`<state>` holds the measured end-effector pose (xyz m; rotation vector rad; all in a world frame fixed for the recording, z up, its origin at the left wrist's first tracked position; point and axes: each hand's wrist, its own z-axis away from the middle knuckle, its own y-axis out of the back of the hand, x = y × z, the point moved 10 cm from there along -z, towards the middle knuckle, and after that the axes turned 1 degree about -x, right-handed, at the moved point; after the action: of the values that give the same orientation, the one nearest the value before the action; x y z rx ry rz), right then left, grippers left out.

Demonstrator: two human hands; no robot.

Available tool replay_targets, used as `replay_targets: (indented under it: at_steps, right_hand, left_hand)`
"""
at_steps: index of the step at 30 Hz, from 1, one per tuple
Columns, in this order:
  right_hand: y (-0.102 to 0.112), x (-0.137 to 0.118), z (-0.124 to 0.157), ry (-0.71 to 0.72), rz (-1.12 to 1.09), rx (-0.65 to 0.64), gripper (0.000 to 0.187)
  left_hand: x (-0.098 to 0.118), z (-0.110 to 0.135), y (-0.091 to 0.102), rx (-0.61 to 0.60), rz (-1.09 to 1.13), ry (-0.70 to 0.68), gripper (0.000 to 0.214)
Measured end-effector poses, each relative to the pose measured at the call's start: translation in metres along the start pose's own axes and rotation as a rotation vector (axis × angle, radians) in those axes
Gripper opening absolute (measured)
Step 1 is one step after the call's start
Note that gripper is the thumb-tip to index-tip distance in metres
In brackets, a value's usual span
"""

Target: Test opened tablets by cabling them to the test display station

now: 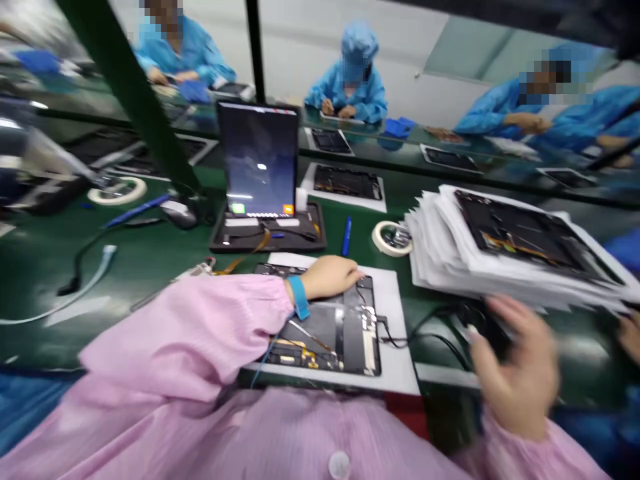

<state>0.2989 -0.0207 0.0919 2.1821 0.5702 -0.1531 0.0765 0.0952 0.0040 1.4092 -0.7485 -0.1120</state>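
Note:
An opened tablet (320, 333) lies on white paper (400, 360) in front of me, its dark inside, ribbon cables and a small board showing. My left hand (330, 275), with a blue wrist strap (299, 297), rests over its far right part. Those fingers are curled in, and what they hold, if anything, is hidden. A black cable (393, 342) is plugged in at the tablet's right edge. My right hand (523, 363) is blurred, thumb and fingers apart, right of the tablet beside a dark object (493, 330) with black cables.
A lit screen (260, 160) stands upright in a black tray (217, 240) behind the tablet. At right, another opened tablet (540, 233) tops a paper stack (435, 247). A blue pen (347, 235) and tape roll (393, 238) lie between. Several co-workers in blue sit across.

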Motion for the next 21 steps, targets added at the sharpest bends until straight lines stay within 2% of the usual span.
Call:
replay_targets:
  at_steps: [1, 3, 4, 6, 8, 10, 11, 12, 14, 16, 18, 21]
  right_hand:
    - [-0.027, -0.015, -0.003, -0.054, -0.144, -0.212, 0.028]
    - [-0.091, -0.032, 0.010, -0.262, -0.359, -0.710, 0.026]
    - [-0.115, -0.037, 0.021, -0.370, -0.437, -0.909, 0.027]
    - [-0.146, -0.040, 0.041, -0.535, -0.570, -1.175, 0.029]
    - [-0.158, -0.040, 0.049, -0.610, -0.686, -1.292, 0.031]
    - [-0.157, -0.033, 0.047, -0.654, -0.764, -1.286, 0.033]
    - [-0.153, -0.026, 0.042, -0.681, -0.793, -1.224, 0.035]
    - [-0.145, -0.018, 0.035, -0.712, -0.825, -1.122, 0.035]
    - [-0.124, -0.006, 0.017, -0.734, -0.930, -0.833, 0.035]
    - [-0.105, -0.007, 0.007, -0.663, -1.037, -0.613, 0.036]
    - [-0.100, -0.019, 0.008, -0.533, -0.996, -0.566, 0.033]
    - [-0.112, -0.033, 0.018, -0.372, -0.725, -0.615, 0.019]
  left_hand:
    - [0.000, 0.000, 0.000, 0.003, 0.003, -0.004, 0.041]
    - [-0.001, -0.001, -0.002, -0.001, 0.010, -0.009, 0.043]
    - [-0.002, -0.001, -0.003, -0.007, 0.012, -0.010, 0.044]
    - [-0.003, -0.001, -0.006, -0.023, 0.013, -0.013, 0.046]
    - [-0.003, 0.000, -0.006, -0.027, 0.012, -0.017, 0.045]
    - [-0.003, 0.000, -0.006, -0.022, 0.014, -0.018, 0.045]
    - [-0.003, 0.000, -0.006, -0.022, 0.016, -0.016, 0.044]
    - [-0.004, -0.001, -0.006, -0.023, 0.017, -0.014, 0.044]
    - [-0.005, -0.001, -0.007, -0.027, 0.021, -0.009, 0.044]
    - [-0.005, -0.002, -0.008, -0.028, 0.026, -0.009, 0.044]
    - [-0.005, -0.001, -0.008, -0.027, 0.032, -0.013, 0.045]
    - [-0.004, -0.001, -0.008, -0.032, 0.036, -0.015, 0.045]
